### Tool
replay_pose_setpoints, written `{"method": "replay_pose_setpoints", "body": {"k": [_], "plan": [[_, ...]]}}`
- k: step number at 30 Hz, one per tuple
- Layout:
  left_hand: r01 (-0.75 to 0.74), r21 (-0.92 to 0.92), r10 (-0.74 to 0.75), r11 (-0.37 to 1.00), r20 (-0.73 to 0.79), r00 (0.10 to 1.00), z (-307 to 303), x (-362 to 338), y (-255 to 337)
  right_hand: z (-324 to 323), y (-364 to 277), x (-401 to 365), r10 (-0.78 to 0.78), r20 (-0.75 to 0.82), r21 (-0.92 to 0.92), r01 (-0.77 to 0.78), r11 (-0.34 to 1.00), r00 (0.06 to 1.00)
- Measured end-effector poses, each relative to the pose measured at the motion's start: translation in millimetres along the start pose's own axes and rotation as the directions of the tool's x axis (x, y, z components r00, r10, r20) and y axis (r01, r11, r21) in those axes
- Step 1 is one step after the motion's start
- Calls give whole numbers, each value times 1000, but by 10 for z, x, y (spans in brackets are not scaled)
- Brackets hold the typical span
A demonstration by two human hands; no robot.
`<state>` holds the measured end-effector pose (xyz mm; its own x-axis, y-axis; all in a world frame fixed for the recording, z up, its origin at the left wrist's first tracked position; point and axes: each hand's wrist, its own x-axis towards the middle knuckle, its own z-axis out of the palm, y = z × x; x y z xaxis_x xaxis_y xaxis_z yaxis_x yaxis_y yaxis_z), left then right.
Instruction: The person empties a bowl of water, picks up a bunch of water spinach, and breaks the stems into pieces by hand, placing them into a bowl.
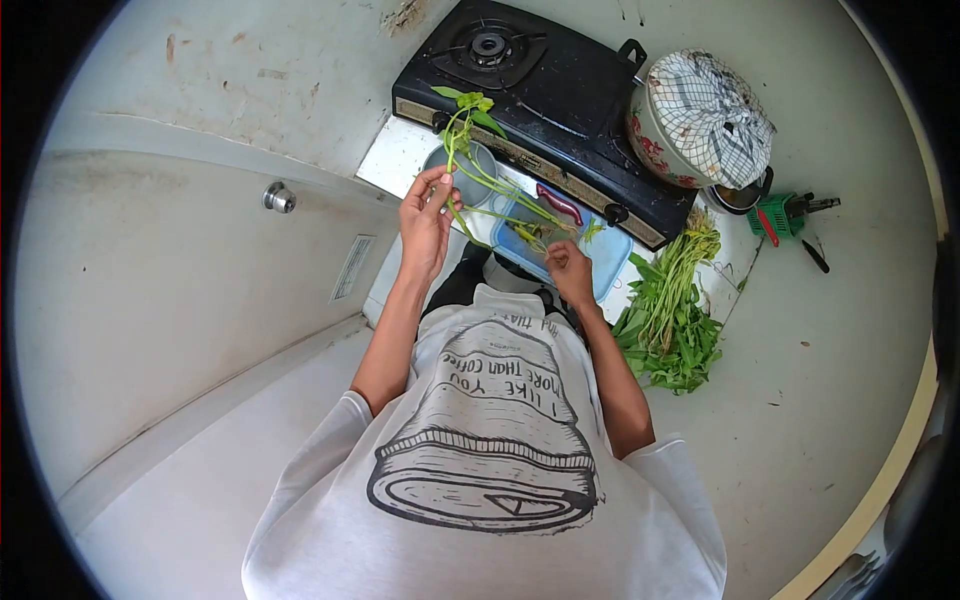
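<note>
Green leafy stems are pinched between the thumb and fingers of my left hand, above a round grey bowl. My right hand is closed at the lower ends of the stems, over a blue tray; what its fingertips grip is too small to make out. A few yellowish-green scraps lie in the tray. A dark red-handled tool rests along the tray's far edge. To the right of my right hand lies a large bunch of leafy greens.
A black two-burner stove stands beyond the tray. On its right side is a flowered pot topped with a checked cloth. Further right is a green basket with utensils. A door with a round knob is at the left.
</note>
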<state>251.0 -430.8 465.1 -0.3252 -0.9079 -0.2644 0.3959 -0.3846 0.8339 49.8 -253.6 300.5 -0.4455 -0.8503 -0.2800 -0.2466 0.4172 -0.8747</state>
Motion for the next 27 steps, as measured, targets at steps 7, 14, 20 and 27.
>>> {"method": "replay_pose_setpoints", "body": {"k": [7, 14, 20, 27], "plan": [[37, -24, -36, 999, 24, 999, 122, 9, 24, 48, 317, -48, 59, -91, -176, -75, 982, 994], [119, -11, -116, 993, 151, 982, 339, 23, 16, -196, 70, -140, -76, -322, -346, -42, 937, 944], [202, 34, -203, 979, 303, 931, 563, 106, -39, -541, -602, -133, -188, -446, -168, 125, 978, 875], [242, 92, -257, 966, 458, 851, 871, 189, -16, -863, -1528, -175, -144, -584, 71, 228, 971, 799]]}}
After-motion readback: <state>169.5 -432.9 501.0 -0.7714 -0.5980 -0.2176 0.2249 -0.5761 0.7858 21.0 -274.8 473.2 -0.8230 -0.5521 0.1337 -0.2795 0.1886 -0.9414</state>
